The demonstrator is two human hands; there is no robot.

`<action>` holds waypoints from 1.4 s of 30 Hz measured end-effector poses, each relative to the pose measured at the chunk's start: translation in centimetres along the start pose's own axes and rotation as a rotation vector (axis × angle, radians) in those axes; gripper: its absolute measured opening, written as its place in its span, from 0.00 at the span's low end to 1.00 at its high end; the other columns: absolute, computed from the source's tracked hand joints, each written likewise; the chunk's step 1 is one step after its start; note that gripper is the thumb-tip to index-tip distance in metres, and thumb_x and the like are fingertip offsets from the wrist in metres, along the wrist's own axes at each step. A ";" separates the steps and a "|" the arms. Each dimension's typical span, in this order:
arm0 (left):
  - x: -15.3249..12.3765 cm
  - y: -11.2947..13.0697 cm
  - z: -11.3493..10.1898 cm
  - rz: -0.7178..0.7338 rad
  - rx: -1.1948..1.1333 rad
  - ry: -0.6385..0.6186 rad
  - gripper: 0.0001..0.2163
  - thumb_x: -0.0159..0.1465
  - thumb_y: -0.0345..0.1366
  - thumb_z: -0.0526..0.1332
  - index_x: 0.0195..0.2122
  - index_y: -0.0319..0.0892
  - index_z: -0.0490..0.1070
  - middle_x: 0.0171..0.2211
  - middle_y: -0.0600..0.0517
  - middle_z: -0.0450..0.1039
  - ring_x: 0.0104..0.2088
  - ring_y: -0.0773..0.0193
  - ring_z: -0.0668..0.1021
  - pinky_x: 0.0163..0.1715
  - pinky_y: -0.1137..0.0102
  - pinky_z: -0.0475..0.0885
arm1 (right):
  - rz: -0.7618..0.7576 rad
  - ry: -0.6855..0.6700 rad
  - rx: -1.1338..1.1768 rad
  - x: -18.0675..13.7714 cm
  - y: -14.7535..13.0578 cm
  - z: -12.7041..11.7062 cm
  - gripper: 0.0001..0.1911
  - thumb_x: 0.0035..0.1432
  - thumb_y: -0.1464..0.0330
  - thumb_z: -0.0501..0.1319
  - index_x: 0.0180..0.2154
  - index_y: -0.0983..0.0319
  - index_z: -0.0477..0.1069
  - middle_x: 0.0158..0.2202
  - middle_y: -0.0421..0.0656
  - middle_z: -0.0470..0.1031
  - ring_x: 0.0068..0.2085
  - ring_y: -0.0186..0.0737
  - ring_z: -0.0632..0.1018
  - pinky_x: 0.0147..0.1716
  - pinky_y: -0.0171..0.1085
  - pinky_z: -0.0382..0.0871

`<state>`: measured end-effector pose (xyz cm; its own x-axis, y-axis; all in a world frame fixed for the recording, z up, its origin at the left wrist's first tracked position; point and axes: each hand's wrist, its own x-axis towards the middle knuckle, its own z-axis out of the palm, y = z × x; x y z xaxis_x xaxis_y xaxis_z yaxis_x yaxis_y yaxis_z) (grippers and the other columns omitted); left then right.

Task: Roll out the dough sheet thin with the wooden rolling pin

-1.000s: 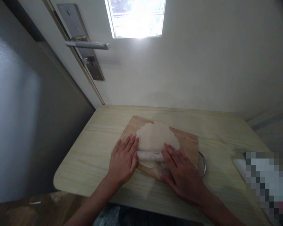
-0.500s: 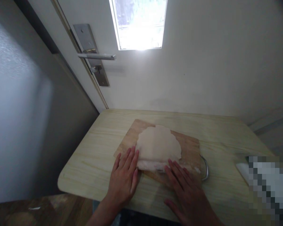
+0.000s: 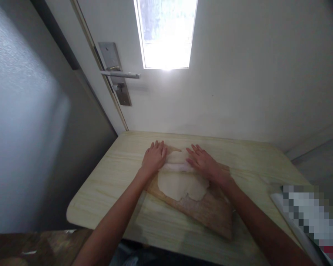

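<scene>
A thin sheet of dough [image 3: 180,184] with a ragged near edge lies on a wooden cutting board [image 3: 208,214]. Across its far part runs a pale, floury rolling pin [image 3: 176,167]. My left hand [image 3: 154,157] rests flat over the pin's left end, fingers stretched forward. Over the right end lies my right hand [image 3: 204,161], palm down with its fingers spread. Neither hand wraps round the pin; both ends are hidden beneath them.
The board sits on a pale wood-grain table [image 3: 105,184] against a white door with a metal handle [image 3: 122,74]. A grey panel [image 3: 22,129] stands at the left. At the table's right lies a blurred-out, pale object [image 3: 312,210].
Both hands have moved forward with the rolling pin, from the dough's near edge to its far part. The near part of the dough is now uncovered. The camera view has shifted slightly.
</scene>
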<state>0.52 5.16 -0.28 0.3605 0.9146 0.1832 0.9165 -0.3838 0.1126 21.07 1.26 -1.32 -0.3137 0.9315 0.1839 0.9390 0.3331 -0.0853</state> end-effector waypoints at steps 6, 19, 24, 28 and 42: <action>2.9 -0.8 0.4 0.047 -0.021 -0.004 0.20 0.65 0.36 0.38 0.43 0.34 0.66 0.43 0.42 0.69 0.49 0.58 0.67 0.48 0.64 0.60 | 0.022 0.015 -0.029 2.8 1.2 0.2 0.24 0.61 0.61 0.39 0.50 0.65 0.64 0.53 0.51 0.64 0.58 0.45 0.58 0.53 0.48 0.54; 0.1 0.4 -0.7 -0.056 -0.065 0.005 0.16 0.64 0.38 0.42 0.38 0.39 0.67 0.40 0.46 0.70 0.40 0.62 0.72 0.38 0.70 0.66 | 0.077 0.076 -0.060 -0.2 -0.6 -0.1 0.24 0.61 0.63 0.40 0.47 0.67 0.66 0.50 0.52 0.67 0.53 0.45 0.65 0.50 0.47 0.58; -2.4 1.2 -1.0 -0.050 -0.028 0.025 0.16 0.64 0.39 0.42 0.41 0.41 0.67 0.45 0.47 0.69 0.45 0.60 0.71 0.41 0.67 0.66 | 0.121 0.104 -0.097 -2.8 -3.0 -1.0 0.22 0.61 0.66 0.40 0.47 0.64 0.66 0.51 0.49 0.67 0.53 0.46 0.65 0.54 0.56 0.45; -4.5 1.9 -0.7 -0.036 0.018 0.069 0.16 0.64 0.39 0.43 0.44 0.41 0.66 0.50 0.47 0.66 0.50 0.60 0.68 0.45 0.65 0.65 | 0.160 0.185 -0.143 -4.1 -4.5 -0.9 0.20 0.60 0.67 0.42 0.47 0.64 0.67 0.51 0.50 0.67 0.54 0.48 0.63 0.54 0.57 0.42; -5.6 6.2 0.7 -0.030 -0.035 0.109 0.17 0.63 0.35 0.43 0.49 0.39 0.63 0.53 0.45 0.63 0.53 0.57 0.65 0.48 0.61 0.61 | 0.045 0.082 -0.082 -4.3 -6.9 -0.1 0.22 0.60 0.67 0.42 0.54 0.64 0.59 0.56 0.49 0.59 0.57 0.46 0.60 0.54 0.50 0.49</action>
<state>4.27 -2.28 -1.26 0.3105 0.9072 0.2839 0.9192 -0.3627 0.1537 15.90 -5.04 -1.41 -0.2613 0.9292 0.2614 0.9614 0.2748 -0.0157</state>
